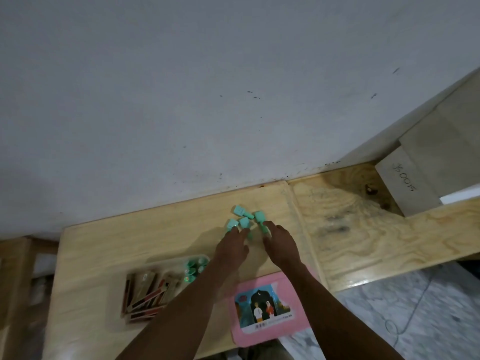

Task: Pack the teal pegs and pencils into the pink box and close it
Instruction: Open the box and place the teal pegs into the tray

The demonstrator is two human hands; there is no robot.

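Several teal pegs [244, 220] lie in a loose cluster near the far edge of the pale wooden table [145, 237]. My left hand [232, 246] reaches to them, its fingertips touching the nearer pegs. My right hand [280, 244] lies beside it, fingers spread over a peg at the cluster's right side. Neither hand visibly holds anything. The pink box [270, 309] with a picture label lies flat at the near edge, partly under my right forearm. Pencils [145, 297] in brown and red lie bunched in a clear tray to the left, next to several green round pieces [193, 268].
A grey wall [207, 100] rises right behind the table. A plywood bench [376, 229] adjoins on the right, with a pale block marked in pen [407, 185] on it. Marbled floor [402, 320] shows at lower right.
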